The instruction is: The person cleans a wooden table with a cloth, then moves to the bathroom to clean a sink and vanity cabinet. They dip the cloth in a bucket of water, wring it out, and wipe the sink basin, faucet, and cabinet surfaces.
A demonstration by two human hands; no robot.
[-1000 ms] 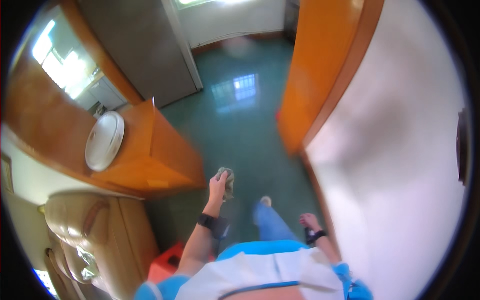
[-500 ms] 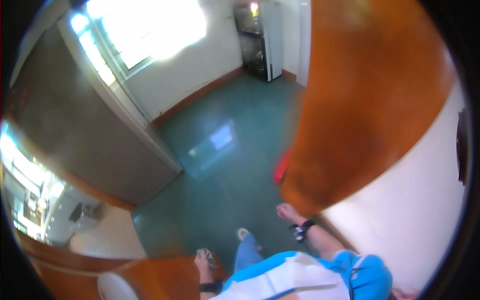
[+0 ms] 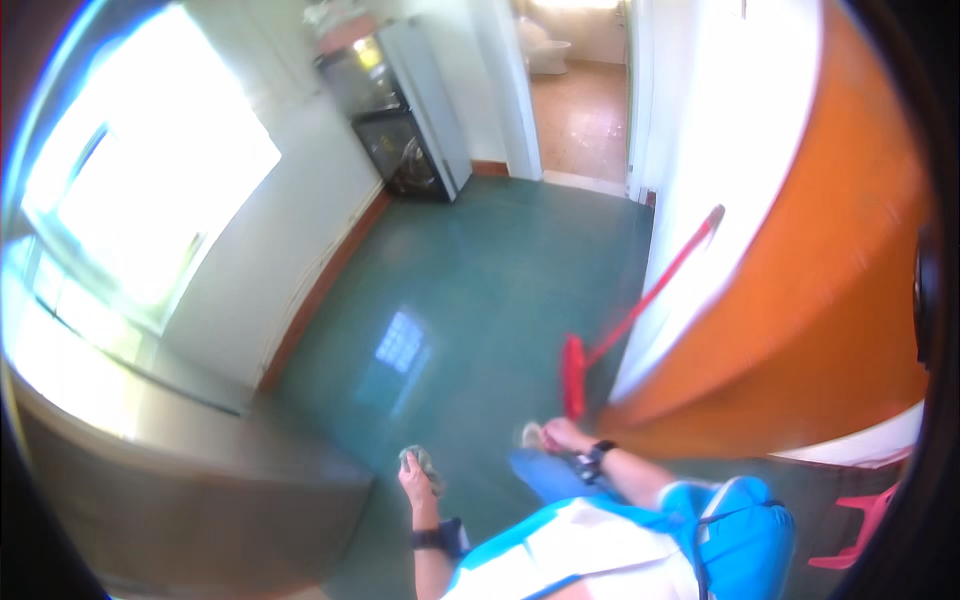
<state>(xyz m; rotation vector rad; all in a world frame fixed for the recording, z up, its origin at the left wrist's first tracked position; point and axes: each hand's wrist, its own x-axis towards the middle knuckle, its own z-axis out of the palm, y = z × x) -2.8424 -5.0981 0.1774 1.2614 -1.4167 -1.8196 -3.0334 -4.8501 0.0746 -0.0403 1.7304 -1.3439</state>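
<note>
My left hand (image 3: 416, 478) is closed around a crumpled grey-green cloth (image 3: 425, 465), held out over the green floor. My right hand (image 3: 566, 437) hangs forward with its fingers curled in, and I see nothing in it. Just beyond that hand a red broom (image 3: 574, 378) stands on the floor, its long handle leaning against the white wall. One of my shoes (image 3: 531, 436) shows beside the right hand, partly covered by it.
An orange door (image 3: 800, 330) stands along the right. Ahead are a dark-fronted cabinet (image 3: 405, 150) and a doorway to a tiled room with a toilet (image 3: 548, 55). A grey-brown panel (image 3: 200, 500) rises at the left. A pink stool (image 3: 858, 530) stands at the lower right.
I have moved forward through the doorway and the view has turned right. The broom and the tiled room have come into fuller view. The cloth remains in my left hand.
</note>
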